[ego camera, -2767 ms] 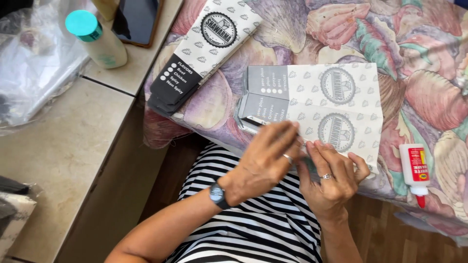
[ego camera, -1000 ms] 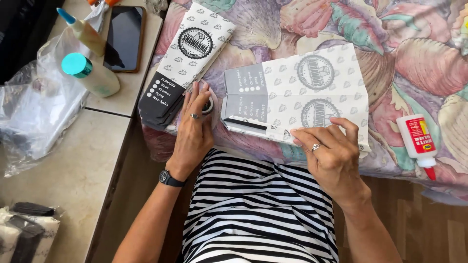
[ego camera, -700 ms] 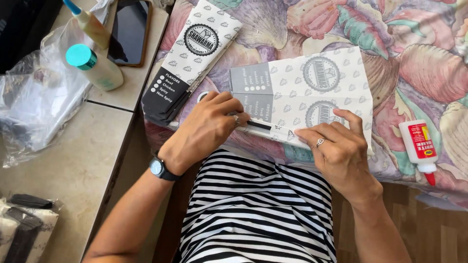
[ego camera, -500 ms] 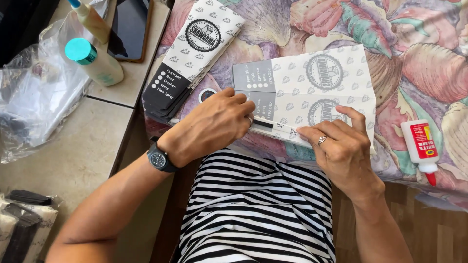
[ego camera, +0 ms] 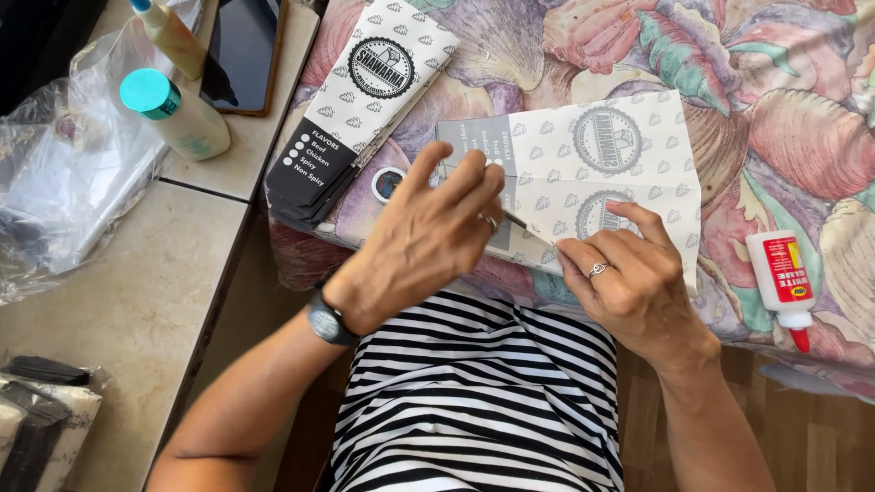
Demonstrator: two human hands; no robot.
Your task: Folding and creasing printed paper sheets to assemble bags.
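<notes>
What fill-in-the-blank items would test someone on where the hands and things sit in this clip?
1. The left hand wears a dark ____ on its wrist.
2. The right hand presses on the patterned paper sheet and wears a ____ on one finger.
3. The glue bottle has a ____ tip.
4. The bottle on the counter has a ____ cap.

Missing words: watch; ring; red; teal
</notes>
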